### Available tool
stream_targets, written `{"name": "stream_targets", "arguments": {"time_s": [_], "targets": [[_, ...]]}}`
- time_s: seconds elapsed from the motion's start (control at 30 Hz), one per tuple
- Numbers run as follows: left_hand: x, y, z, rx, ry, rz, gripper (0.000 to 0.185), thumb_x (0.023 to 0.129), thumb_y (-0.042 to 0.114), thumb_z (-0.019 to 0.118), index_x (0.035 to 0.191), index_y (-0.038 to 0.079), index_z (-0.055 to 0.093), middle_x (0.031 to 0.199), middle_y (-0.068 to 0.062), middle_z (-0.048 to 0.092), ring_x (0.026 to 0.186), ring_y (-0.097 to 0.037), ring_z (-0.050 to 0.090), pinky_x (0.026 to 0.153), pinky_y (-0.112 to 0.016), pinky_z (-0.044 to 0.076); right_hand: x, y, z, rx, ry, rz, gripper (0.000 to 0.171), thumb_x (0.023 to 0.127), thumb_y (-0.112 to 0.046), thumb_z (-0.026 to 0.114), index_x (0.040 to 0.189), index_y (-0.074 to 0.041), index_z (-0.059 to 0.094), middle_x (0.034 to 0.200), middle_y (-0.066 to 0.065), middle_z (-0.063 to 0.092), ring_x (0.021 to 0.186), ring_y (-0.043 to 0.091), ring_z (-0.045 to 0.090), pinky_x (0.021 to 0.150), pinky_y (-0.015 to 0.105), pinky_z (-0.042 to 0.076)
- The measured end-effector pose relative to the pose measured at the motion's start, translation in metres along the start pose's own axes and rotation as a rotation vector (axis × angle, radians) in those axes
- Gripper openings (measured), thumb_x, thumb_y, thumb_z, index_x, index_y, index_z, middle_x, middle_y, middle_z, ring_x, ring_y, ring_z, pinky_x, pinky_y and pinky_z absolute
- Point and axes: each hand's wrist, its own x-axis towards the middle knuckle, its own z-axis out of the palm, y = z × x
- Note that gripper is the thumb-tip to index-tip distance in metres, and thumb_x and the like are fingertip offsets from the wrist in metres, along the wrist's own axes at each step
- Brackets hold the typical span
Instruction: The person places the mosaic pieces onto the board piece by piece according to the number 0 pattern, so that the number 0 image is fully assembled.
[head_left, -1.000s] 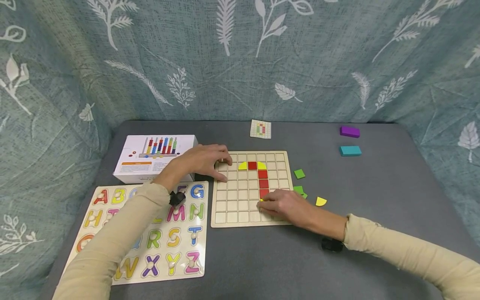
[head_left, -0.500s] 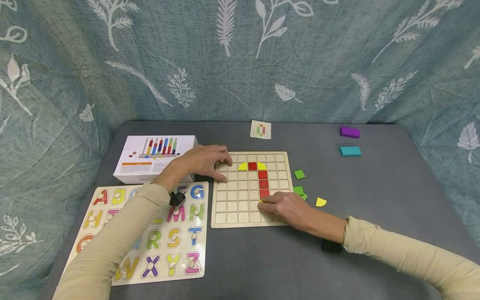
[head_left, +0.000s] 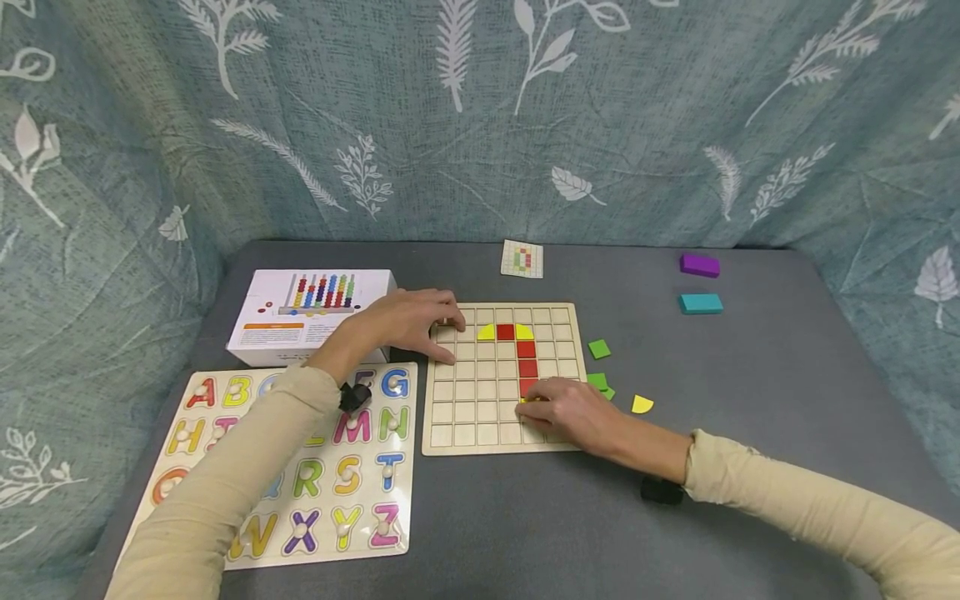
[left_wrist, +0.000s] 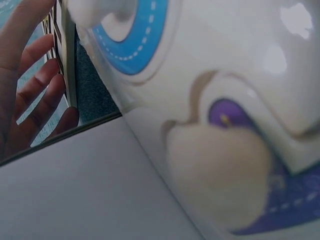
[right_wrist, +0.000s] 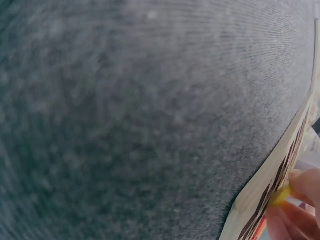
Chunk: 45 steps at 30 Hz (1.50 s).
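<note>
Head view, watched from my remote station: the left hand [head_left: 416, 321], fingers loosely spread, lies at the wooden board's [head_left: 465, 412] ten-o'clock edge, probably to steady it. Toward the board's five o'clock, the right hand [head_left: 566, 408] pinches a yellow tile [right_wrist: 281, 194], a grip I judge suited to so small a piece, at the six-o'clock end of flat, square red tiles [head_left: 527, 367]. Green tiles [head_left: 598, 348] lie at three o'clock on the grey, woven-looking desk [head_left: 480, 517].

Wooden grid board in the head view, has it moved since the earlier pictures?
No, the wooden grid board shows no visible shift: its gap from the alphabet puzzle looks unchanged, with the left hand by its far left corner.
</note>
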Motion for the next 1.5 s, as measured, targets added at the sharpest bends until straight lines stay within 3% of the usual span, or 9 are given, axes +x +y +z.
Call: {"name": "stream_targets", "arguments": {"time_s": [0.27,0.43,0.6,0.77,0.9,1.5], "targets": [[0.001,-0.001,0.003,0.006,0.001,0.014,0.050,0.076,0.064,0.071,0.114,0.032,0.066,0.109,0.010,0.056,0.086,-0.006,0.049,0.069,-0.028,0.041,-0.001,0.000,0.007,0.025,0.074,0.007,0.013,0.073,-0.007,0.081,0.075,-0.014,0.070,0.075,-0.005,0.063,0.070,0.007,0.060,0.067,0.019,0.051],[0.001,-0.001,0.002,0.007,-0.002,0.004,0.049,0.076,0.064,0.071,0.114,0.033,0.066,0.108,0.011,0.055,0.087,-0.006,0.049,0.069,-0.027,0.041,-0.004,-0.002,-0.003,0.054,-0.027,0.049,0.009,0.076,-0.014,0.081,0.082,-0.015,0.075,0.088,-0.002,0.066,0.080,0.011,0.061,0.067,0.021,0.051],[0.000,0.000,0.001,0.001,-0.004,0.005,0.049,0.076,0.064,0.071,0.114,0.033,0.065,0.108,0.010,0.055,0.087,-0.006,0.050,0.070,-0.027,0.042,-0.019,0.007,-0.026,0.069,-0.060,0.193,0.018,0.078,-0.023,0.082,0.093,-0.016,0.076,0.095,-0.003,0.067,0.083,0.011,0.062,0.064,0.023,0.051],[0.000,-0.001,0.000,0.003,0.001,0.006,0.049,0.077,0.063,0.071,0.114,0.032,0.065,0.110,0.010,0.056,0.087,-0.006,0.050,0.070,-0.028,0.042,-0.045,0.030,-0.043,0.095,-0.071,0.428,0.021,0.078,-0.021,0.081,0.097,-0.014,0.075,0.095,-0.002,0.068,0.078,0.010,0.061,0.064,0.025,0.049],[0.001,-0.002,0.001,0.000,0.000,0.008,0.048,0.077,0.062,0.071,0.115,0.032,0.065,0.110,0.010,0.056,0.087,-0.007,0.050,0.070,-0.028,0.042,-0.059,0.041,-0.051,0.133,-0.099,0.525,0.020,0.079,-0.020,0.080,0.098,-0.013,0.075,0.097,-0.001,0.067,0.079,0.011,0.062,0.065,0.025,0.049],[0.001,0.000,0.000,0.009,0.007,0.004,0.049,0.077,0.063,0.071,0.114,0.032,0.066,0.108,0.010,0.056,0.088,-0.007,0.050,0.070,-0.027,0.042,-0.063,0.050,-0.049,0.150,-0.174,0.583,0.025,0.081,-0.023,0.079,0.104,-0.015,0.073,0.098,-0.003,0.065,0.080,0.007,0.058,0.065,0.024,0.045]]}}
